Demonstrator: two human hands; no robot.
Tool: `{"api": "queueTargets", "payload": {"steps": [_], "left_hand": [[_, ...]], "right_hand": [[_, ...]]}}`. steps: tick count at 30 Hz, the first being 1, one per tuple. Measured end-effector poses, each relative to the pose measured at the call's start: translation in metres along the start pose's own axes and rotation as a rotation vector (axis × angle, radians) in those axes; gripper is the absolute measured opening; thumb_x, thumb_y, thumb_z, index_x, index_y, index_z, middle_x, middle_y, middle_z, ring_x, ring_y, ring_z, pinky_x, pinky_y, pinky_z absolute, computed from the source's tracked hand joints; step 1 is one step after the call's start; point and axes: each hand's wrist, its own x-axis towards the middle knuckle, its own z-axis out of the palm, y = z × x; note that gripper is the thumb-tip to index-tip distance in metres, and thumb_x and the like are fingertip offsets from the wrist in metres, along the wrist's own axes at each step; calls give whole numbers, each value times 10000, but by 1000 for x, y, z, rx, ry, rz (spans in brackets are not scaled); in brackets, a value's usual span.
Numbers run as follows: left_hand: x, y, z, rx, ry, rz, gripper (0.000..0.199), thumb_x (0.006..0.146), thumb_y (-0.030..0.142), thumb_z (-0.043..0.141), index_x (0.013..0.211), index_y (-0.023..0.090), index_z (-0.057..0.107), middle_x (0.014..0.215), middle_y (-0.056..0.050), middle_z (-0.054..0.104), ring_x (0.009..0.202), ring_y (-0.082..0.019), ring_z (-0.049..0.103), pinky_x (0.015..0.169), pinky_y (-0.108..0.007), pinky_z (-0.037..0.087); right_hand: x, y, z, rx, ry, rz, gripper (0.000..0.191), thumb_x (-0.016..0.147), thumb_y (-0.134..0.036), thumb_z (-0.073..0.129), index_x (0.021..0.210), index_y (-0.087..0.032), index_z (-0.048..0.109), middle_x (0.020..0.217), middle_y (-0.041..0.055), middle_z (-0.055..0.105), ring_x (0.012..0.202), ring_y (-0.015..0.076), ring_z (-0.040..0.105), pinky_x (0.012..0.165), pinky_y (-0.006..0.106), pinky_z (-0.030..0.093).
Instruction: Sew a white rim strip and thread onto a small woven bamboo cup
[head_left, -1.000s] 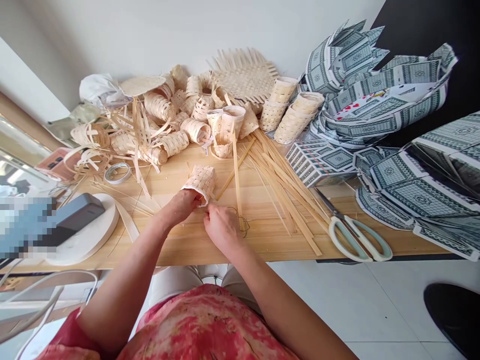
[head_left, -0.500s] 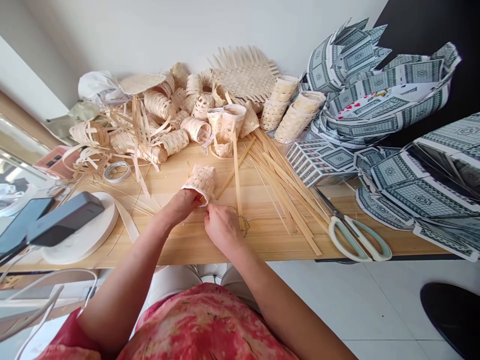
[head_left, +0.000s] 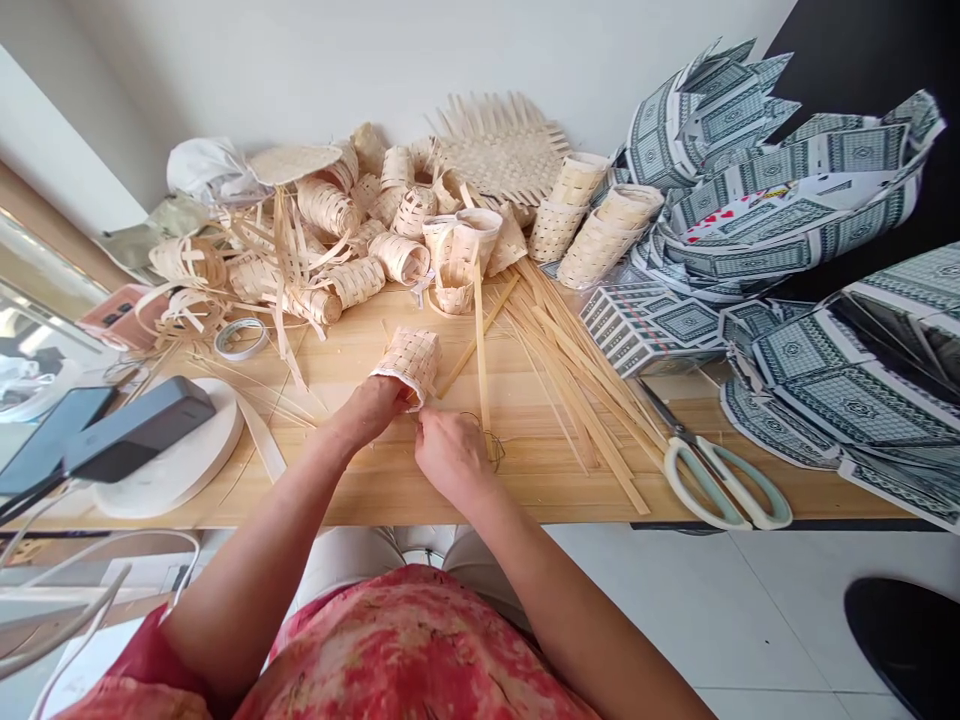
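My left hand (head_left: pixel 367 412) is inside the open end of a small woven bamboo sleeve (head_left: pixel 410 363), which sits over its fingers. My right hand (head_left: pixel 450 458) is pinched at the sleeve's lower rim, its fingertips touching the edge. Whether those fingers hold a fine strand, I cannot tell. A tangle of dark thread (head_left: pixel 489 446) lies on the wooden tabletop (head_left: pixel 360 483) just right of that hand. A long bamboo strip (head_left: pixel 481 350) stands nearby, beyond my right hand.
Behind my hands are heaped woven bamboo cups (head_left: pixel 352 235) and a flat woven mat (head_left: pixel 502 150). Loose bamboo strips (head_left: pixel 577 400) fan out to the right, near scissors (head_left: pixel 720 483) and playing-card constructions (head_left: pixel 795 220). To the left are a tape roll (head_left: pixel 240 339) and a white round board (head_left: pixel 180 450).
My hands and the sleeve have barely moved. The whole scene sits slightly further right and lower in the view, as the camera has shifted a little.
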Motion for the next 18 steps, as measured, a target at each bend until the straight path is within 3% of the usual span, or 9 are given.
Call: {"api": "queueTargets", "payload": {"steps": [9, 18], "left_hand": [[0, -1, 1, 6, 22, -19, 196, 622, 109, 496, 794, 136, 587, 748, -27, 576, 637, -132, 473, 590, -241, 393], [-1, 0, 0, -13, 40, -1, 301, 651, 100, 483, 930, 127, 593, 840, -49, 593, 723, -154, 510, 679, -263, 433]], "right_hand": [[-7, 7, 1, -21, 12, -20, 207, 777, -189, 445, 825, -163, 645, 759, 106, 665, 728, 212, 618, 574, 261, 394], [-19, 18, -5, -37, -71, -74, 217, 749, -174, 447, 757, -168, 663, 750, 89, 676, 726, 199, 604, 583, 265, 358]]}}
